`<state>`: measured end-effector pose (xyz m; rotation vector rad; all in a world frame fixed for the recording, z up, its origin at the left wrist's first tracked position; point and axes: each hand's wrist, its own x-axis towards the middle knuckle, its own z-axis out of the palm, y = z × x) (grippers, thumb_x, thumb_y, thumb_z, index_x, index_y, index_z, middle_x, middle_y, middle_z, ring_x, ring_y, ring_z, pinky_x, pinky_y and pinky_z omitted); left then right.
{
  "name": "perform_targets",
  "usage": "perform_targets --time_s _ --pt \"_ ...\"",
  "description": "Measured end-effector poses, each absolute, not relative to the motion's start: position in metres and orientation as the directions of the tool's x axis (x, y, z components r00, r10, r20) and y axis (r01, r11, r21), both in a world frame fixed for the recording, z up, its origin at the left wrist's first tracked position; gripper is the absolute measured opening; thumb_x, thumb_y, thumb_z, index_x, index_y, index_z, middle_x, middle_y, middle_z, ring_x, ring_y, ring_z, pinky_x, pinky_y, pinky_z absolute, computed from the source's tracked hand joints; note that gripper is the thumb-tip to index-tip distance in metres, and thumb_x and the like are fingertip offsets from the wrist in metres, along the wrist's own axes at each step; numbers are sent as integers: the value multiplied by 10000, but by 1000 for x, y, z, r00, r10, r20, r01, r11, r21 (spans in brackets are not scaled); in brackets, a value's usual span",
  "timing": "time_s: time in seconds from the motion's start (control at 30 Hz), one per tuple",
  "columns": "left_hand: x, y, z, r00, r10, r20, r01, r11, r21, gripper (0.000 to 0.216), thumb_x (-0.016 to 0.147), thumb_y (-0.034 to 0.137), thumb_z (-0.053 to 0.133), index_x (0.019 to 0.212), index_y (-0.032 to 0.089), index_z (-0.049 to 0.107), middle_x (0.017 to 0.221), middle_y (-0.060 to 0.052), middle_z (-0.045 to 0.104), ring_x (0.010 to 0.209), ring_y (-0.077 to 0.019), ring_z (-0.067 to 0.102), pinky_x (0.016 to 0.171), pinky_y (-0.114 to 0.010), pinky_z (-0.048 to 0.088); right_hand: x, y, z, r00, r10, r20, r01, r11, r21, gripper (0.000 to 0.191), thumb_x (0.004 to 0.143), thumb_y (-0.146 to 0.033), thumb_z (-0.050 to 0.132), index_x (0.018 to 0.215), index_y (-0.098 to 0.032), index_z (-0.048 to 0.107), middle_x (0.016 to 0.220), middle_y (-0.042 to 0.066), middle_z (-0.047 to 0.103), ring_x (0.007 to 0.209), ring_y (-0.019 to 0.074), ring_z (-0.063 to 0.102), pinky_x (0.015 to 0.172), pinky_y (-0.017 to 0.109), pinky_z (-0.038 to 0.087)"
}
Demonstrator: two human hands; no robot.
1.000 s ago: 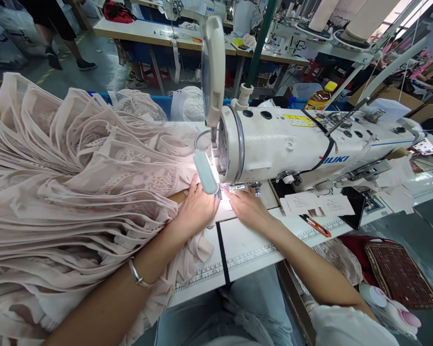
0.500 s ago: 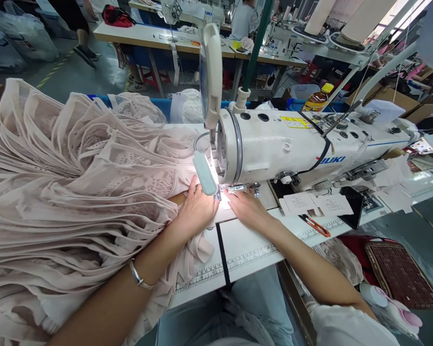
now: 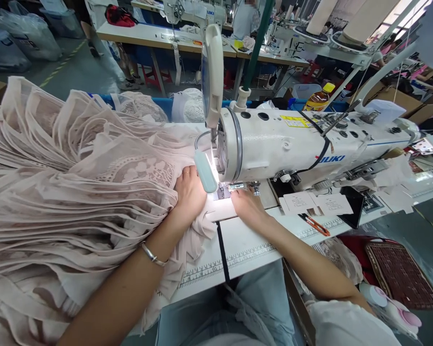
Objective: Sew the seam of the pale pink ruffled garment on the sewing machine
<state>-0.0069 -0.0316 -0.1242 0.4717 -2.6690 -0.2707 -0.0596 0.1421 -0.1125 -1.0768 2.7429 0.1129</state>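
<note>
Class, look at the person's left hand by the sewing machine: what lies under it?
Under the left hand lies pale pink fabric, bunched beside the sewing machine. The table beneath is covered there.

Two hands working at the needle — left hand [image 3: 188, 193] and right hand [image 3: 248, 205]. One bracelet [image 3: 152, 254] showing on the left wrist. One white sewing machine [image 3: 296, 144] sitting on the table [image 3: 252, 245], one small lamp [image 3: 205, 172] shining beside its head. One heaped pile of pale pink fabric [image 3: 75, 192] lying at left. One red-handled thread snips [image 3: 314, 225], two paper slips [image 3: 319, 203], one dark phone [image 3: 353, 206] — all resting at right. One yellow-capped bottle [image 3: 319, 98] standing behind.
</note>
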Motion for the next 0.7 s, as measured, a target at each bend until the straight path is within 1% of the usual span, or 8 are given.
perform_targets --time_s 0.17,0.23,0.3,0.4,0.47,0.53,0.63,0.7 --pt "24 -4 -101 -943 -50 330 -37 998 45 317 818 -8 402 874 149 671 870 -160 676 886 -334 613 769 -461 474 -60 151 -118 -622 -783 12 -783 622 -26 390 1061 -190 289 1236 -138 634 1205 165 682 1157 269 592 910 385 472" --pt "51 5 -95 -959 73 275 54 996 -76 268 869 42 420 844 160 659 833 -149 655 816 -312 601 710 -439 469 -57 153 -120 -383 -919 94 -924 379 -55 377 1069 -178 291 1257 -159 617 1261 119 669 1184 217 576 968 345 447" --pt "79 8 -91 -957 161 241 139 985 -106 227 906 115 458 857 158 676 860 -161 666 882 -327 618 740 -451 487 -54 152 -122 -116 -980 162 -993 110 -46 342 1082 -207 320 1262 -168 609 1298 82 658 1222 182 548 1011 307 412" --pt "113 5 -86 -965 254 -57 255 967 2 278 950 194 457 787 177 681 870 -140 696 901 -304 657 799 -440 505 -48 149 -122 -60 -980 190 -996 71 51 300 1073 -182 352 1128 -151 646 1118 69 701 1043 180 596 864 293 434" --pt "125 3 -82 -905 262 -335 229 964 136 341 983 212 409 773 191 677 800 -83 694 792 -249 674 755 -384 508 -45 147 -121 -136 -977 167 -981 156 114 289 1038 -104 370 988 -147 651 920 51 685 833 176 583 712 295 409" --pt "125 2 -77 -865 223 -449 148 969 196 358 999 203 365 843 194 687 767 -45 690 699 -209 667 689 -335 501 -42 148 -119 -169 -972 163 -970 194 149 279 997 -44 392 912 -143 638 834 46 652 761 175 554 668 298 386" --pt "110 0 -80 -966 122 -226 104 990 91 368 978 117 341 1091 163 688 998 -101 736 872 -233 702 761 -353 520 -36 158 -119 -181 -966 185 -969 207 134 238 986 -53 431 909 -134 641 822 56 652 799 191 566 725 314 413" --pt "97 -1 -89 -984 177 13 176 983 -45 464 935 36 329 1270 127 638 1268 -163 685 1128 -296 659 903 -425 503 -31 169 -121 -187 -961 204 -973 210 93 200 1000 -90 456 997 -125 653 899 76 686 866 202 591 778 327 439"
